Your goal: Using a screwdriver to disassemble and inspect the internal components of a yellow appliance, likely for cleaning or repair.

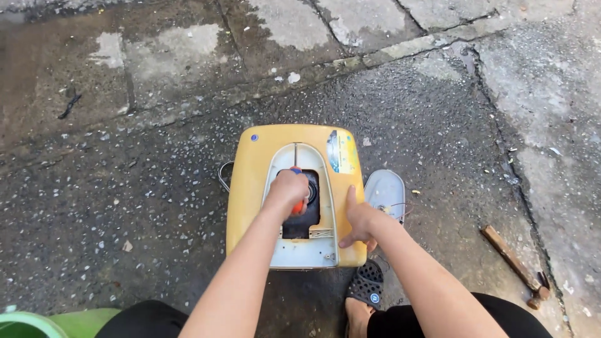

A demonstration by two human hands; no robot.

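A yellow appliance casing with a grey inner panel lies flat on the wet ground in front of me. My left hand is closed around an orange-handled tool, likely a screwdriver, over the dark opening in the panel's middle. Resting on the casing's right edge, my right hand has its fingers spread and steadies it. The tool's tip is hidden by my fist.
A grey detached cover lies just right of the casing. A hammer with a wooden handle lies on the ground at the right. My foot in a black sandal is below the casing. A green tub sits at the bottom left.
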